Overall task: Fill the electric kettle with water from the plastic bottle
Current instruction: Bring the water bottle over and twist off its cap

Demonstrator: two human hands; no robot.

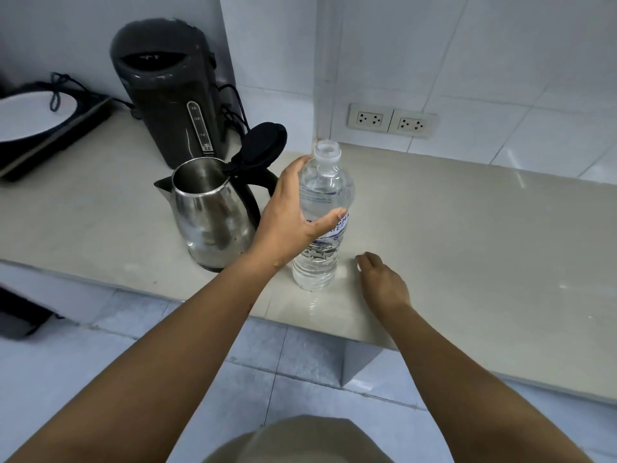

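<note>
The counter (467, 228) is lying bare across the right of the frame, its front edge running just below the bottle (322, 222). The clear, uncapped bottle is standing upright at center, beside the steel kettle (210, 212) with its lid (263, 142) flipped up. The left hand (293, 208) is wrapping the bottle; the right hand (384, 282) is resting loosely curled nearby, holding nothing.

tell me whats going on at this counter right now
A person is getting ready to fill a steel electric kettle from a clear plastic water bottle. The left hand has a grip around the bottle, which stands upright and uncapped on the counter just right of the kettle. The kettle's lid is flipped open. The right hand rests on the counter beside the bottle, holding nothing visible. Pouring has not yet begun.
</note>
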